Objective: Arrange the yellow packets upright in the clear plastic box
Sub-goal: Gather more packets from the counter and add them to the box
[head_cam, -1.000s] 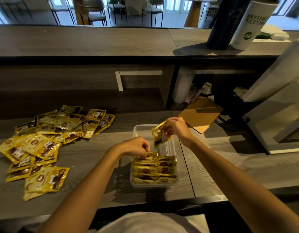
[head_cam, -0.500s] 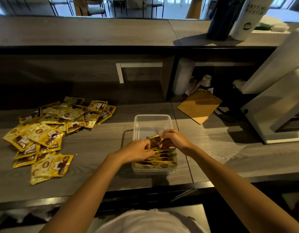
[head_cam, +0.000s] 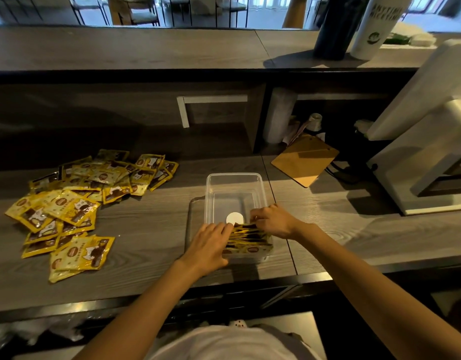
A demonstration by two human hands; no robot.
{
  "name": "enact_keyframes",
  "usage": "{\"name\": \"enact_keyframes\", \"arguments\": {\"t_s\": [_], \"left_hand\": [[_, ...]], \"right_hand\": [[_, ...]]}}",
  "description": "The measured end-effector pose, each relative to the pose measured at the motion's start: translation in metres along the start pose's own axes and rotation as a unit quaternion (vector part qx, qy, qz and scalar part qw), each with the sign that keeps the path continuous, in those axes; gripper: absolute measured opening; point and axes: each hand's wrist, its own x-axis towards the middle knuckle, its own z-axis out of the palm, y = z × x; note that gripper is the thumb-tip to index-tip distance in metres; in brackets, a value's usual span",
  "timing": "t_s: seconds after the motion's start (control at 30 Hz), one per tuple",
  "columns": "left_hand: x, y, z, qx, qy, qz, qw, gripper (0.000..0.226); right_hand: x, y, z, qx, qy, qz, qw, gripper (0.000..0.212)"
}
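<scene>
A clear plastic box (head_cam: 234,187) stands on the wooden counter in front of me. Several yellow packets (head_cam: 246,236) stand upright in a row at its near end; the far half shows bare bottom with a white round sticker. My left hand (head_cam: 211,246) rests over the left side of the row, its fingers laid on the packet tops. My right hand (head_cam: 272,220) is at the right side of the box, fingers curled and pinching the top of the farthest packet. A loose pile of yellow packets (head_cam: 78,201) lies flat on the counter to the left.
The box's clear lid (head_cam: 194,216) lies under and left of it. A brown clipboard (head_cam: 304,159) lies behind to the right. A white machine (head_cam: 426,141) fills the right side. A raised shelf with a dark bottle (head_cam: 333,24) and white cup (head_cam: 374,24) runs across the back.
My right hand carried a packet down from above the box into the row. My left hand shifted from pinching the packets' left edge to lying over their tops.
</scene>
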Motion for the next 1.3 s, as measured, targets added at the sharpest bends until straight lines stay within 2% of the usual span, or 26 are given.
{"name": "enact_keyframes", "arguments": {"t_s": [0.13, 0.23, 0.43, 0.57, 0.7, 0.8, 0.93, 1.17, 1.3], "left_hand": [[0.009, -0.003, 0.005, 0.004, 0.028, -0.017, 0.999, 0.063], [0.026, -0.003, -0.001, 0.013, 0.031, -0.031, 0.999, 0.061], [0.046, -0.007, -0.028, -0.053, -0.083, -0.042, 0.994, 0.082], [0.047, -0.009, -0.036, -0.05, -0.122, -0.052, 0.99, 0.097], [0.044, -0.01, -0.024, -0.024, -0.118, -0.043, 0.992, 0.083], [0.042, -0.008, -0.016, -0.009, -0.096, -0.044, 0.994, 0.072], [0.042, -0.004, -0.016, -0.018, -0.09, -0.056, 0.994, 0.07], [0.034, 0.001, -0.034, -0.085, -0.111, -0.079, 0.987, 0.091], [0.034, 0.006, -0.053, -0.14, -0.087, -0.099, 0.981, 0.07]], "right_hand": [[0.004, 0.007, 0.002, -0.011, 0.019, -0.015, 1.0, 0.035], [0.013, 0.009, -0.002, -0.017, 0.03, 0.013, 0.999, 0.04], [0.029, 0.0, -0.011, -0.04, 0.061, 0.054, 0.996, 0.043], [0.035, -0.002, -0.005, -0.063, 0.019, 0.063, 0.996, 0.035], [0.03, 0.002, -0.001, -0.013, -0.02, 0.055, 0.998, 0.04], [0.033, 0.006, 0.002, -0.023, -0.031, 0.064, 0.997, 0.04], [0.035, 0.007, 0.002, -0.033, -0.033, 0.059, 0.997, 0.04], [0.032, 0.002, 0.0, -0.043, 0.044, 0.033, 0.998, 0.039], [0.034, -0.003, -0.006, 0.003, 0.084, 0.015, 0.996, 0.039]]}}
